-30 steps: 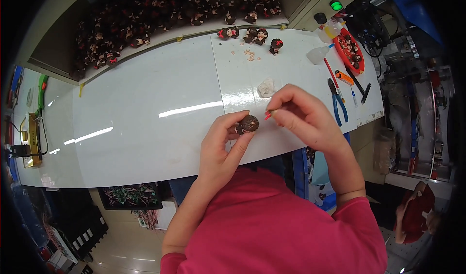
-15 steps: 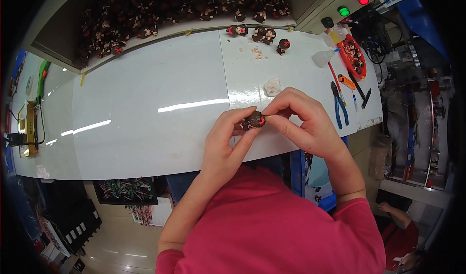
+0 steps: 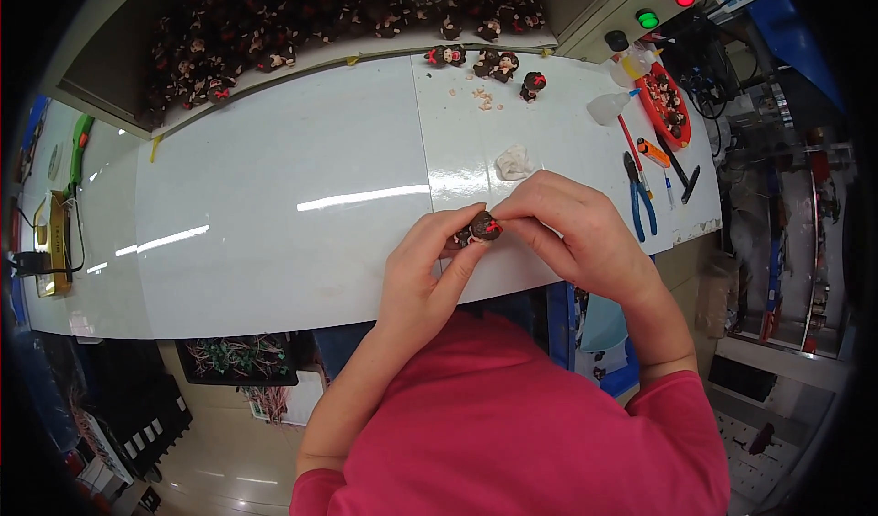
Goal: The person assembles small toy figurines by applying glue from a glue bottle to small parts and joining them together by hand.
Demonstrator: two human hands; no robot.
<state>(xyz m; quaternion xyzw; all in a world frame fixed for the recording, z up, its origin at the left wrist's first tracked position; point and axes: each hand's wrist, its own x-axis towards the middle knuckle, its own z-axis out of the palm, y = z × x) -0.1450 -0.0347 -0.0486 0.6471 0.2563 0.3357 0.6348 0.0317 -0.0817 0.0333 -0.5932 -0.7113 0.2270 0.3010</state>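
Note:
Over the front of the white table, my left hand (image 3: 428,258) pinches a small toy figurine (image 3: 485,227) with a dark brown head and a red bow. Its body is partly hidden by my thumb and fingers. My right hand (image 3: 581,233) comes in from the right, its bent fingertips closed against the head beside the bow. Whether a tiny part sits between those fingertips cannot be seen. Beyond my hands lies a crumpled white wad (image 3: 514,162). Farther back, similar figurines (image 3: 497,64) stand or lie near pale crumbs (image 3: 484,98).
Many figurines fill a wide bin (image 3: 347,9) along the back. At right are a red bowl (image 3: 684,134) of small parts, a squeeze bottle (image 3: 607,108), blue-handled pliers (image 3: 645,212), an orange marker-like tube (image 3: 653,153) and a black-headed hammer (image 3: 689,185). A green-handled tool (image 3: 80,146) lies far left.
The figurine has turned slightly in my left hand, showing more of its bow. My right hand has shifted a little. Another person's arm at lower right has gone from view.

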